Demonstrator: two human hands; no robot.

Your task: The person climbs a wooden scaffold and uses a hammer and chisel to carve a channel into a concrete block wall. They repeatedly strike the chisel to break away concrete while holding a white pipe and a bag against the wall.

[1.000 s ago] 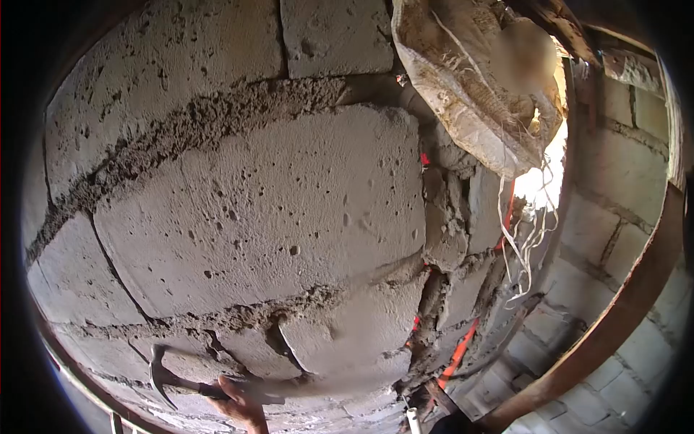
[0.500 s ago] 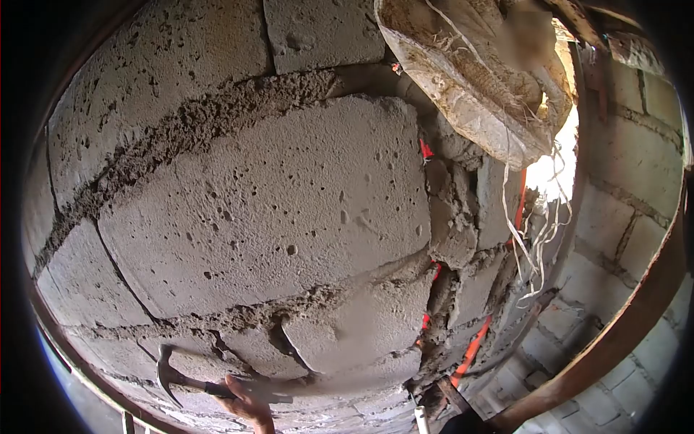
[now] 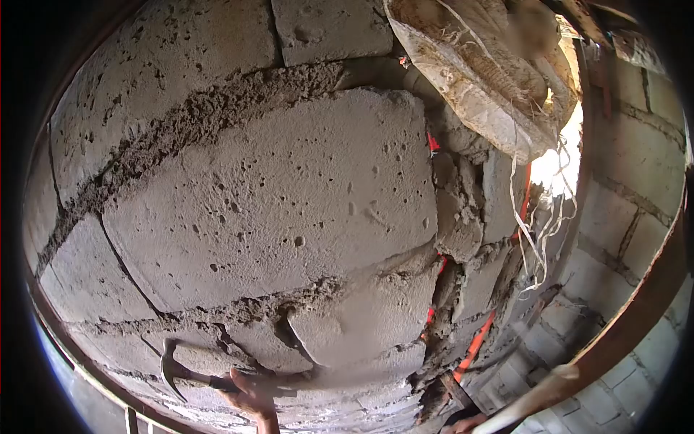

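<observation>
My left hand (image 3: 249,398) is closed round the dark handle of a hammer (image 3: 173,370) at the lower left. The hammer's curved metal head lies to the left of the hand, in front of the block wall (image 3: 275,210). At the bottom edge, right of centre, my right hand (image 3: 466,424) is partly in view, with its fingers closed at the near end of a pale, blurred rod (image 3: 531,400). The rod slants up to the right, across a brown wooden board (image 3: 622,343).
A dirty woven sack (image 3: 477,79) with loose strings hangs at the upper right beside a bright opening. Orange strips (image 3: 476,347) show among rough mortar and broken blocks. Another block wall (image 3: 614,217) stands at the right.
The pale rod has come into view at the lower right, and my right hand now shows at its end. My left hand has shifted slightly right with the hammer. The view has moved a little.
</observation>
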